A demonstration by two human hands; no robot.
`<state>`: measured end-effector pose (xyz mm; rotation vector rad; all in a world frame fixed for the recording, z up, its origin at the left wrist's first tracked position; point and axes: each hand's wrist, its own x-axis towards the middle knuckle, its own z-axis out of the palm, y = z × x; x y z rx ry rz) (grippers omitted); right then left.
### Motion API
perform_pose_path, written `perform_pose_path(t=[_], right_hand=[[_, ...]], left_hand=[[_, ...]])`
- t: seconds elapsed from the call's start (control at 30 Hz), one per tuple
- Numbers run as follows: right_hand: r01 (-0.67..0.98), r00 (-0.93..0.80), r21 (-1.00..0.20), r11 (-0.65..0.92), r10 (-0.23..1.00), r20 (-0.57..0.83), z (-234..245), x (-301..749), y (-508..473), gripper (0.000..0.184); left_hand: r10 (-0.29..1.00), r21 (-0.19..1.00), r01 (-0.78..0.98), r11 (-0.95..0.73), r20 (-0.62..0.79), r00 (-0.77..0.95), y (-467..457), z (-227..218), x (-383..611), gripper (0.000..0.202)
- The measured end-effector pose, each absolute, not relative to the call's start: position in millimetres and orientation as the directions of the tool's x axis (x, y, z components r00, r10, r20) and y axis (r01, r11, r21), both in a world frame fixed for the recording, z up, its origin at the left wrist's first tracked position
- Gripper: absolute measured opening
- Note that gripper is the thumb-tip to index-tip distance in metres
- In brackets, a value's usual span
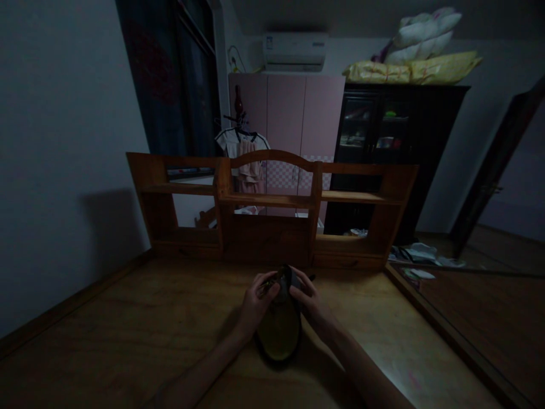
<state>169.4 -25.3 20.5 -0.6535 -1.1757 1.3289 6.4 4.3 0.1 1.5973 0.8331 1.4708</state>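
A dark shoe [279, 332] with a yellowish inside lies on the wooden desk [128, 318], its opening toward me. My left hand [255, 304] is closed on the shoe's far left side, with something thin pinched in its fingers that I cannot make out. My right hand [309, 298] is closed on the far right side of the same shoe. Both forearms reach in from the bottom edge. The room is dim, so small details of the shoe are hard to read.
A wooden desk hutch [272, 213] with open shelves stands at the desk's back edge. Behind it are a pink wardrobe [298, 113], a dark cabinet [395, 130] with bedding on top, and hanging clothes [242, 153]. Papers lie on the floor [421, 253] at right.
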Motion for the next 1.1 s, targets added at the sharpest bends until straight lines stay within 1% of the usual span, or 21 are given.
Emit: perform_pose_path(t=[0.07, 0.13, 0.33, 0.47, 0.57, 0.67, 0.77, 0.87, 0.97, 1.03, 1.1], right_hand=[[-0.29, -0.162, -0.92, 0.262, 0.935, 0.317, 24, 168, -30, 0.063], [-0.211, -0.15, -0.928, 0.306, 0.928, 0.34, 25, 166, -34, 0.067], [-0.061, -0.072, -0.904, 0.423, 0.901, 0.427, 26, 163, -36, 0.062], [0.004, -0.052, -0.895, 0.446, 0.894, 0.445, 24, 162, -37, 0.06], [0.019, -0.015, -0.897, 0.442, 0.897, 0.442, 18, 161, -35, 0.059], [-0.02, 0.008, -0.914, 0.404, 0.915, 0.404, 11, 159, -31, 0.058], [-0.107, 0.03, -0.934, 0.342, 0.94, 0.341, 7, 159, -27, 0.056], [-0.268, 0.031, -0.928, 0.257, 0.965, 0.259, 8, 162, -24, 0.047], [-0.429, 0.003, -0.89, 0.156, 0.985, 0.171, 11, 164, -23, 0.044], [-0.501, -0.061, -0.863, 0.058, 0.993, 0.102, 12, 163, -24, 0.048], [-0.549, -0.165, -0.834, -0.054, 0.985, 0.044, 13, 162, -25, 0.059]], left_hand=[[0.878, 0.884, -0.041, -0.466, 0.468, 0.103, 5, 0, 6, 0.043], [0.882, 0.889, -0.036, -0.457, 0.458, 0.109, 6, 0, 6, 0.044], [0.895, 0.904, -0.037, -0.427, 0.428, 0.128, 5, 1, 6, 0.044], [0.898, 0.906, -0.03, -0.422, 0.422, 0.124, 3, 4, 6, 0.044], [0.905, 0.912, -0.006, -0.41, 0.408, 0.124, 4, 3, 6, 0.044], [0.911, 0.917, 0.016, -0.398, 0.394, 0.119, 8, -1, 5, 0.047], [0.904, 0.909, 0.035, -0.416, 0.409, 0.124, 11, -5, 5, 0.047], [0.875, 0.884, 0.045, -0.465, 0.452, 0.171, 12, -6, 6, 0.041], [0.847, 0.849, 0.111, -0.517, 0.488, 0.209, 10, -3, 8, 0.038], [0.834, 0.822, 0.17, -0.544, 0.506, 0.222, 7, -1, 7, 0.035], [0.82, 0.792, 0.221, -0.57, 0.529, 0.218, 5, 2, 7, 0.032]])
